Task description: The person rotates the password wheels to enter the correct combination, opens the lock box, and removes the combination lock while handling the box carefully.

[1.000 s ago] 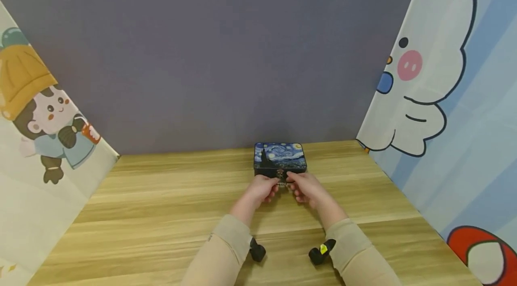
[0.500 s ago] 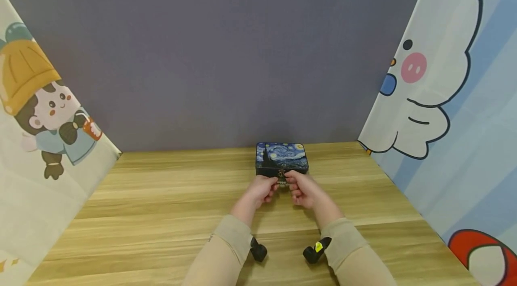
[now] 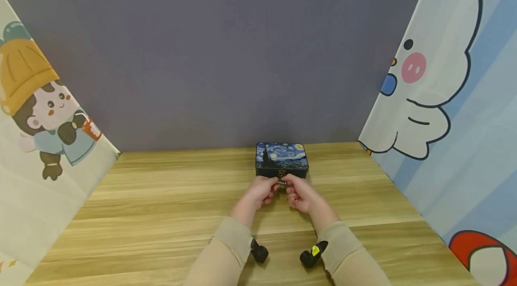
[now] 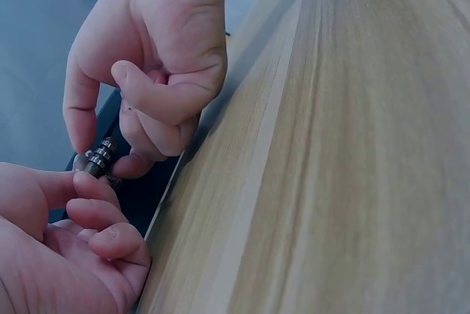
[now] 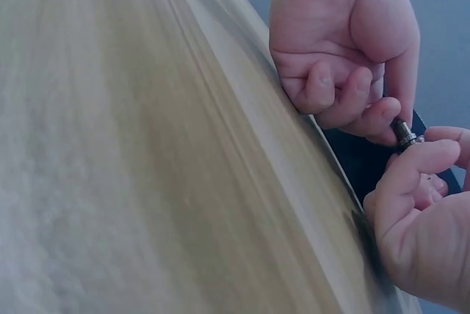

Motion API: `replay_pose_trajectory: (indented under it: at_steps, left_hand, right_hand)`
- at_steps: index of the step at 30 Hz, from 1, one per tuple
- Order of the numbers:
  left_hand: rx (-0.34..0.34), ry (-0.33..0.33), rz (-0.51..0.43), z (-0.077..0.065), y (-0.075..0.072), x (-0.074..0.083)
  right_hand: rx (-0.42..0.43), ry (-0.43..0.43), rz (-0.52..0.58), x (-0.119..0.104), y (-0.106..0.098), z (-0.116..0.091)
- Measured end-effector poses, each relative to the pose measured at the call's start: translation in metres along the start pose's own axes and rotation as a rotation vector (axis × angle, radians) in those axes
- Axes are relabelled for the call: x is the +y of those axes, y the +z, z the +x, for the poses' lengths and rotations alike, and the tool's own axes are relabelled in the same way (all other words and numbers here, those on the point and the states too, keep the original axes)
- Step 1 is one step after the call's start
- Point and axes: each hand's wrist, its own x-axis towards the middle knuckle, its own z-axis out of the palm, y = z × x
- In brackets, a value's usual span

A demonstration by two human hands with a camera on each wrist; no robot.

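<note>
A small box (image 3: 281, 156) with a starry night-sky painting on its lid stands closed at the table's back edge. At its front, below a metal clasp (image 3: 282, 173), is a small cylindrical combination lock (image 4: 100, 156) with ringed dials. My left hand (image 3: 260, 188) pinches one end of the lock between thumb and forefinger. From the other side, the thumb and forefinger of my right hand (image 3: 300, 192) grip the dial end. The other fingers of both hands are curled in. Both hands partly cover the lock and the box front.
The wood-grain table (image 3: 169, 200) runs up to a grey back panel (image 3: 242, 52). Cartoon-printed sheets stand along its left (image 3: 48, 142) and right sides. A black wrist camera (image 3: 259, 252) juts inward from the left sleeve, another (image 3: 312, 254) from the right.
My right hand shifts slightly left and its fingertips close in on the lock's dials, its wrist turning a little. The left hand keeps its pinch. The view shifts slightly.
</note>
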Motion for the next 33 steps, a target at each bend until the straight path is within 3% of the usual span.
replay_pose_trajectory:
  at_steps: [33]
  left_hand:
    - [-0.046,0.019,-0.037,0.005,-0.007,-0.010]
  right_hand:
    - [0.033,-0.038,-0.053,0.007,0.004,0.006]
